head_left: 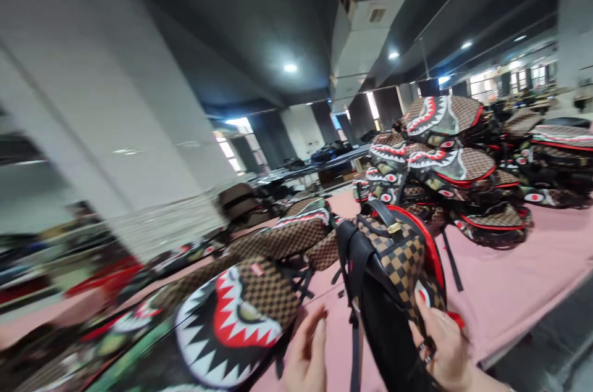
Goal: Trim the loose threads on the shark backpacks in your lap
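A backpack (398,244) with a brown checkered pattern, red trim and black straps stands tilted in front of me on the pink table. My right hand (447,346) grips its lower right side, thumb over the fabric. My left hand (308,349) is at the bottom middle, fingers extended and apart, holding nothing. It is nearest to a checkered backpack (273,293) with a printed shark mouth, lying to its left. Part of the gripped backpack's lower side is hidden behind my right hand.
Shark-mouth backpacks (449,160) are stacked at the right on the pink table (491,287). More checkered bags (296,228) lie behind and left. A white pillar (139,120) rises at left. Farther back stands another table with dark items (331,151).
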Tool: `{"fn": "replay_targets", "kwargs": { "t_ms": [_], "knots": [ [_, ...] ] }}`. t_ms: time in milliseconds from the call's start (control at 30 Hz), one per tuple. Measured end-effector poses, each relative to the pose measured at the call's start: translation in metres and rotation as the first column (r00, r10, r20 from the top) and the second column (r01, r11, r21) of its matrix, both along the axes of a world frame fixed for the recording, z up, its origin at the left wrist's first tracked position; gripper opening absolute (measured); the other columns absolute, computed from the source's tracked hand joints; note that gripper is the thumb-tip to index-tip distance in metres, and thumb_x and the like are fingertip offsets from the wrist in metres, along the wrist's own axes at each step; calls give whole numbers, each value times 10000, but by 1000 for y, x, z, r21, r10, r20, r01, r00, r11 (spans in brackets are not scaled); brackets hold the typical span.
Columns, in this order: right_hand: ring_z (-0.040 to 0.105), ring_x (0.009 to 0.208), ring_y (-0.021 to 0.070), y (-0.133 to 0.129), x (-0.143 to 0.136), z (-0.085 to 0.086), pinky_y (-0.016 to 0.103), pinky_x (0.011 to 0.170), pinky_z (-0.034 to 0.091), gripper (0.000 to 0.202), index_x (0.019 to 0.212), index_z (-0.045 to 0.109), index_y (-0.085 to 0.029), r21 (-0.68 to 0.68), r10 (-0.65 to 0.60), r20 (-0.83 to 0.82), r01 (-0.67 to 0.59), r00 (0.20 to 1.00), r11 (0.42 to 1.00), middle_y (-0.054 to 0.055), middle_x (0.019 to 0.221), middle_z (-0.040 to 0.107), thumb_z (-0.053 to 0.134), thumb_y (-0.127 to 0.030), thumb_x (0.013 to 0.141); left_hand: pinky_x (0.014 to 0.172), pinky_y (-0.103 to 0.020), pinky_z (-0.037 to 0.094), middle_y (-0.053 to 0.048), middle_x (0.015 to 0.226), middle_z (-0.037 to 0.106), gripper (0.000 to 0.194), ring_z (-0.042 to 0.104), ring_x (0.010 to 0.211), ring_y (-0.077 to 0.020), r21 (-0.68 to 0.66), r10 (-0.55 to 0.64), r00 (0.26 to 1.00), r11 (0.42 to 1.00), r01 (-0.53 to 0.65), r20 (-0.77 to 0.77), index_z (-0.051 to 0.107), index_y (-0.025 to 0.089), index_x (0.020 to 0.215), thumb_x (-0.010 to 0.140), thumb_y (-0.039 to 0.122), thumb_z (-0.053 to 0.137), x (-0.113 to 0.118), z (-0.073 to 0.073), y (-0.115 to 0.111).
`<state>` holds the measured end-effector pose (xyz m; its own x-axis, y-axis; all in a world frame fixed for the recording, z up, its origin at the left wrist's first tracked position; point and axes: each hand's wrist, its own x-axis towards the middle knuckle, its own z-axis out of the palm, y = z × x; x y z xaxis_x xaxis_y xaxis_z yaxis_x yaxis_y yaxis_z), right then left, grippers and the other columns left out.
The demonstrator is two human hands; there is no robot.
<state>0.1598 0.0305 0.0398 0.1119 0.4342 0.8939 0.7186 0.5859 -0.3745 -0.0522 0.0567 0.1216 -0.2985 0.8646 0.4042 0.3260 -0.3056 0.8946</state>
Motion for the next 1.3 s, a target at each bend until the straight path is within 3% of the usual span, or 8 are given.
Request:
{"fn": "replay_targets", "kwargs": {
  "t_ms": [200,433,567,667,767,933,1033,1300],
  "knots": [
    [636,819,236,-8,-17,-23,337,674,543,639,1403,212,-119,-4,122,103,-122,987,993,170,1127,581,459,-172,815,906,-328,428,-99,1048,576,288,538,1009,-204,270,-218,960,927,261,-178,559,152,1028,792,316,540,20,48,-8],
    [636,821,236,-8,-10,-24,324,687,546,697,1401,218,-111,-9,96,151,-95,984,995,161,1104,595,526,-139,777,785,-302,451,-74,979,582,384,545,900,-179,160,-258,764,891,425,-592,528,176,1070,733,332,625,33,94,-3],
    [643,718,203,-14,-10,-18,283,651,536,683,1391,234,-120,-38,127,160,-123,979,992,120,913,659,541,-153,782,737,-294,425,-46,840,589,158,526,829,-169,67,-259,589,878,473,-765,595,185,838,780,329,567,53,116,8],
    [633,640,166,-24,-2,2,226,567,523,555,1313,331,-157,-232,237,24,-226,971,946,59,779,655,526,-209,796,685,-281,401,-35,741,563,144,506,748,-154,70,-230,583,892,446,-780,542,169,695,814,242,505,65,119,15],
    [635,810,172,-30,16,37,230,654,534,432,1247,353,-190,-411,279,-142,-312,950,857,70,930,639,452,-298,841,667,-273,382,-32,735,540,145,488,735,-147,124,-198,647,901,417,-737,484,163,677,819,186,474,72,112,17],
    [616,762,143,-15,37,89,219,658,515,250,1097,448,-215,-370,199,-168,-249,965,895,45,917,616,432,-327,874,688,-280,362,-32,746,518,155,462,748,-147,190,-188,726,894,405,-661,447,161,676,831,160,445,78,101,14],
    [564,551,103,-3,35,99,192,522,481,211,1024,495,-215,-324,216,-93,-235,972,916,4,770,608,508,-324,844,678,-281,349,-27,730,508,156,449,734,-145,198,-186,743,897,396,-643,441,159,676,832,150,439,79,99,14],
    [622,726,128,3,30,108,208,645,492,154,1010,502,-208,-179,216,70,-201,974,963,29,846,628,499,-223,856,672,-280,338,-31,742,503,162,439,734,-146,216,-194,755,887,408,-626,451,161,688,846,178,416,80,97,9]
  ]
}}
